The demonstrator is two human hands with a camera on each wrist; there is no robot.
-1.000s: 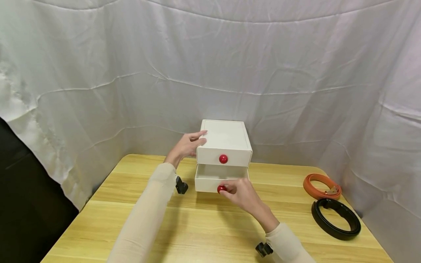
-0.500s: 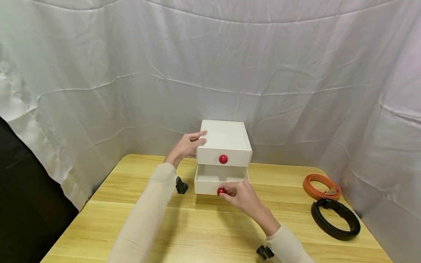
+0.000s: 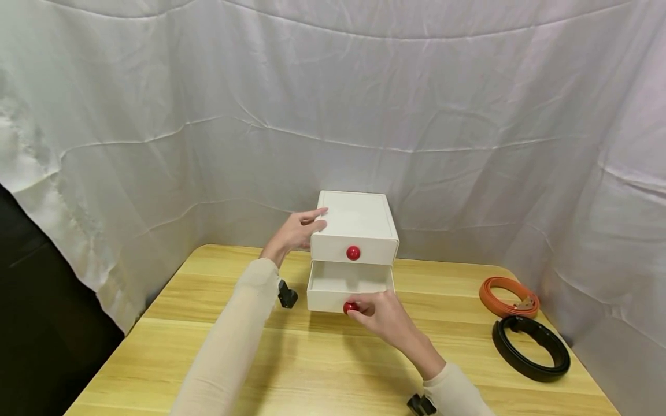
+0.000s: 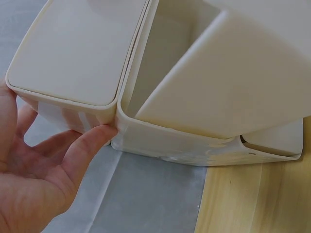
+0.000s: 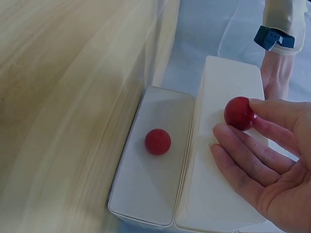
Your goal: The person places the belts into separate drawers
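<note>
A white two-drawer box [image 3: 355, 215] stands at the back middle of the wooden table [image 3: 322, 370]. Its upper drawer is closed and bears a red knob [image 3: 353, 252]. The lower drawer [image 3: 326, 299] is pulled partway out and looks empty inside. My right hand [image 3: 360, 308] pinches that drawer's red knob [image 3: 349, 307]; in the right wrist view the knob [image 5: 238, 112] sits between thumb and fingertips of the right hand [image 5: 245, 124], beside the upper knob [image 5: 158, 141]. My left hand [image 3: 318, 218] rests on the box's top left corner with straight fingers. The left wrist view shows the left hand [image 4: 58, 165] with its thumb against the box [image 4: 73, 58].
A coiled orange belt [image 3: 509, 294] and a coiled black belt [image 3: 531, 345] lie at the table's right side. White cloth [image 3: 208, 115] hangs close behind and around the table. A dark gap opens at the far left.
The lower drawer has slid a little further out toward me with my right hand on its knob. The left hand has stayed on the box.
</note>
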